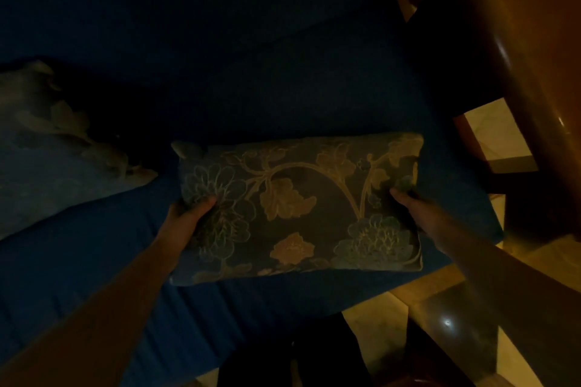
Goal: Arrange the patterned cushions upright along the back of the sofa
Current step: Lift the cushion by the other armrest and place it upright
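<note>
A dark cushion with a gold and blue floral pattern (301,204) is held over the blue sofa seat (94,276), its patterned face toward me. My left hand (188,214) grips its left edge and my right hand (405,198) grips its right edge. A second patterned cushion (56,148) lies slumped on the seat at the left, partly in shadow. The sofa back (188,9) is dark blue and bare behind the held cushion.
A wooden sofa arm or frame (518,72) runs down the right side. Pale tiled floor (393,302) shows at the lower right. The room is very dim.
</note>
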